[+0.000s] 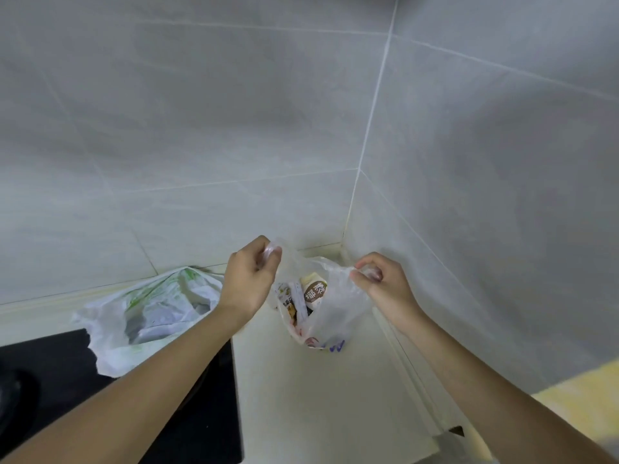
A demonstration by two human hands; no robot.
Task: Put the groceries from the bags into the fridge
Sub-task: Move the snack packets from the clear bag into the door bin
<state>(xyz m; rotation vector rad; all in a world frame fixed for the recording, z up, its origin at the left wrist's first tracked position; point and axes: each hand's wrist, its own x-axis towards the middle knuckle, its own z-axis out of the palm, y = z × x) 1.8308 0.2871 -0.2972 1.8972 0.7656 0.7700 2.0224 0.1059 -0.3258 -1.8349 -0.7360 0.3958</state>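
Note:
A clear plastic bag (338,313) stands on the pale counter (321,396) in the tiled corner. My left hand (249,276) pinches its left handle and my right hand (382,283) pinches its right handle, holding the mouth apart. Inside I see packaged groceries: a cream bottle with a brown label (315,293) and several printed packets (289,303). A second white bag with green print (147,313) lies slumped to the left, partly over the hob. No fridge is in view.
A black hob (60,380) fills the lower left, its right edge beside the counter. Grey tiled walls (201,128) close in behind and on the right. A yellowish surface (582,396) shows at the lower right.

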